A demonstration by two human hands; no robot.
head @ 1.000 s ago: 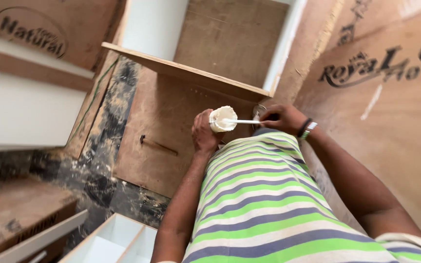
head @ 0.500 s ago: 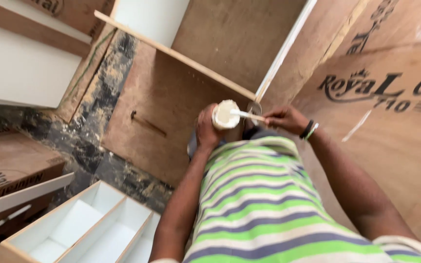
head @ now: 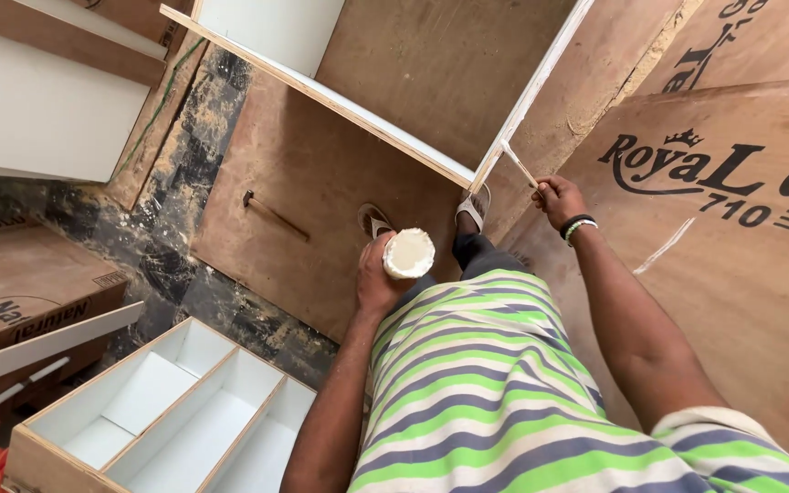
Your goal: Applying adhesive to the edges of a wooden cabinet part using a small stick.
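From the head view, your left hand [head: 378, 278] has its grip closed round a small round container [head: 408, 253], fingers wrapped about its side so that only the top shows: a pale, creamy, slightly rough disc, held in front of your striped shirt [head: 486, 383]. Your right hand [head: 559, 198] is pinched shut on a thin stick [head: 520, 167], thumb and fingers tight at its lower end; the stick's far tip lies against the white edge of the upright panel [head: 541, 78], just where that panel meets the shelf board [head: 340, 100]. The two hands are well apart. The shelf board is plywood with a raw layered edge and a smooth white face. Behind it lies dull brown plywood, matte and lightly grained. A hammer [head: 274, 215] with a wooden handle lies on the brown sheet to the left of your sandalled feet [head: 376, 219]. At lower left stands a white-lined compartment box [head: 175, 411] with plywood edges.
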